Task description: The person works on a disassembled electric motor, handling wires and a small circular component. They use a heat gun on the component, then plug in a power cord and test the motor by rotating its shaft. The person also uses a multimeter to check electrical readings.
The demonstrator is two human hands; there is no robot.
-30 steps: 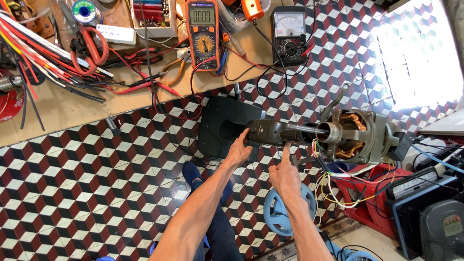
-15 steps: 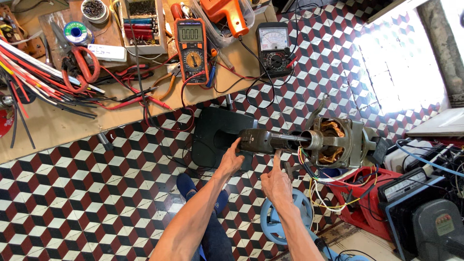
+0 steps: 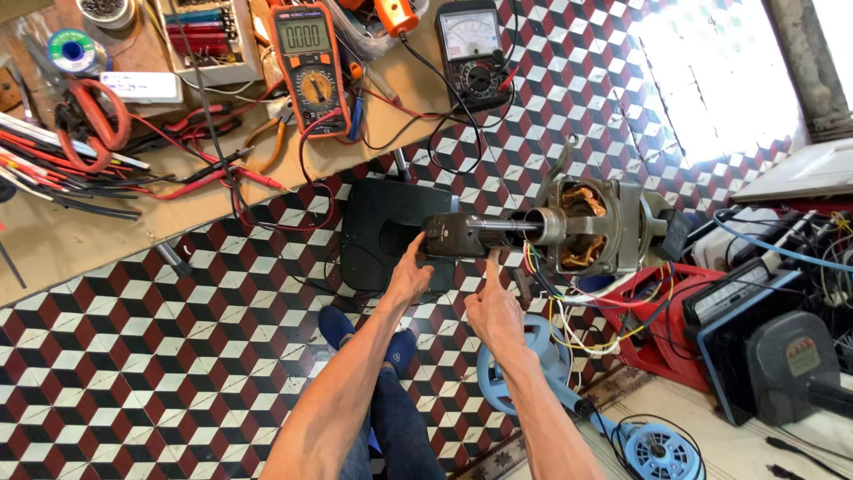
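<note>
The left hand (image 3: 410,277) touches the dark cylindrical end of the grey metal electric motor (image 3: 582,227) with copper windings, fingers loosely curled but apparently not gripping. The right hand (image 3: 494,311) points its extended index finger at the shaft, holding nothing. The motor sits above the tiled floor (image 3: 133,356), already stripped bare, its loose coloured wires (image 3: 569,311) unconnected.

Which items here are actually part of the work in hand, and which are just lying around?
In hand:
- electric motor with copper windings
- its dark shaft end, touched by left hand and right hand

Lying about:
- orange multimeter
- analog meter
- red scissors
- solder spool
- blue reel
</note>
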